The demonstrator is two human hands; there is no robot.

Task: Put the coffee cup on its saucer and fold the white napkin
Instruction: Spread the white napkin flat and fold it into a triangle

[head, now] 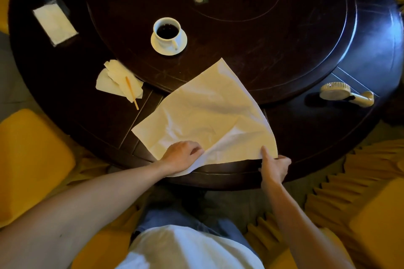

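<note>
The white coffee cup (167,32), full of dark coffee, stands on its white saucer (181,45) on the round inner part of the dark table. The white napkin (205,111) lies spread and creased at the table's near edge, one side folded over so a brighter strip shows near the front. My left hand (181,155) rests on the napkin's near left part, fingers curled and pinching the cloth. My right hand (274,165) pinches the napkin's near right corner at the table edge.
Crumpled paper tissues with a thin orange stick (119,81) lie left of the napkin. A tissue box (54,23) sits at the far left. A small hand-held fan (347,94) lies at the right. Yellow chairs (28,159) surround the dark table (295,50).
</note>
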